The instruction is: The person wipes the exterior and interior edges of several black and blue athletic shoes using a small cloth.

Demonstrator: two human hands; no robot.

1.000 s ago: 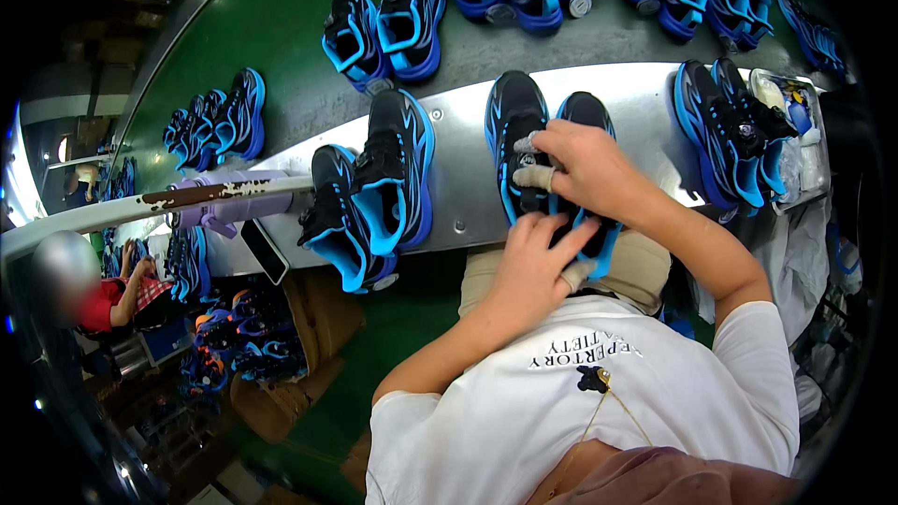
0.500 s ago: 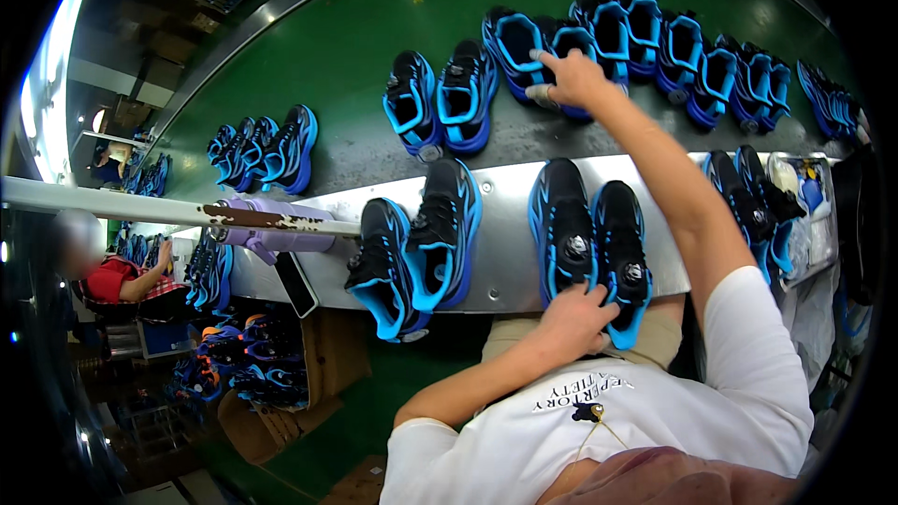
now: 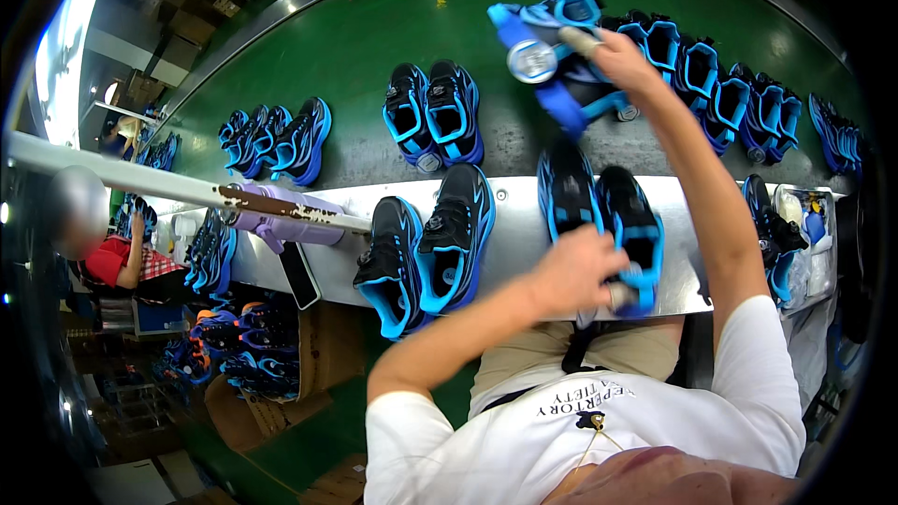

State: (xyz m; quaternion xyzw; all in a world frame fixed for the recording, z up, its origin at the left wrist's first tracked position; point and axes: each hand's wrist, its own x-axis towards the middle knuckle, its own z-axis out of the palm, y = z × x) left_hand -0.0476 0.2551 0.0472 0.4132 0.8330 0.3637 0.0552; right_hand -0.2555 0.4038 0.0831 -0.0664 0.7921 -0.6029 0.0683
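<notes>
My right hand (image 3: pixel 621 58) grips a pair of black-and-blue sneakers (image 3: pixel 572 84), tilted above the green belt and blurred by motion; soles and a round pale label show. Closer to me, my left hand (image 3: pixel 578 269) is closed at the heel end of another pair. In that pair, the left sneaker (image 3: pixel 566 185) is partly covered by my hand, and the right sneaker (image 3: pixel 630 202) points its toe away from me. To their left on the metal ledge (image 3: pixel 519 224) stands a matching pair of sneakers (image 3: pixel 453 234), openings toward me.
On the green belt (image 3: pixel 360 33) stand a pair of sneakers (image 3: pixel 432 112), a left group (image 3: pixel 301 140) and a right row (image 3: pixel 725 98). A white bar (image 3: pixel 150 173), purple bottle (image 3: pixel 281 217), phone (image 3: pixel 299 276) and tray (image 3: pixel 816 252) lie around the ledge. A person (image 3: pixel 122 257) sits left.
My right hand has lifted and tilted a pair of sneakers off the belt. The pair at my left hand has shifted farther from me along the ledge.
</notes>
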